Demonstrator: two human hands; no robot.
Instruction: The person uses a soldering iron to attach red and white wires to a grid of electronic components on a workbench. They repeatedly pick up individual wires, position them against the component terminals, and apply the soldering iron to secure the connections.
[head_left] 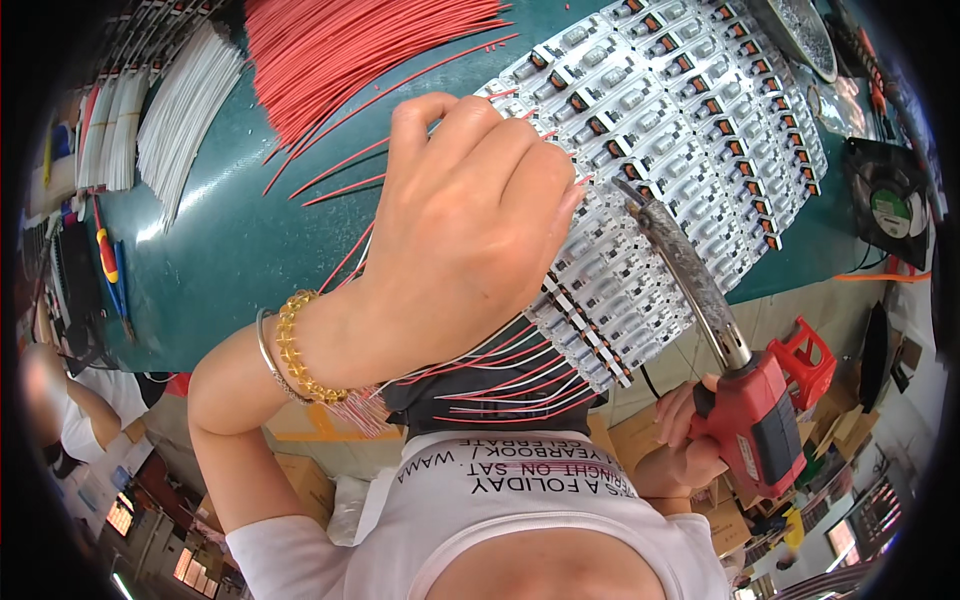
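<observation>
In the head view, the left hand (470, 215) is arching over the green table (190, 280), its back facing up, the wrist with its yellow bead bracelet (288, 345) and silver bangle (268, 360) bending in from the lower left. Its fingers are curling down tightly at the near edge of the silver panel of small circuit modules (640, 265), with red wire ends showing just beside them; the fingertips are mostly hiding, so I cannot tell whether they are pinching a wire. Over on the lower right, the right hand (688, 440) is sitting low, fingers wrapping firmly around the handle of a red-and-black soldering gun (755, 430). Its long metal barrel is slanting up and left, the dark tip hovering over the modules, near the left fingertips. Loose red wires (340, 65) are lying beyond the left hand.
</observation>
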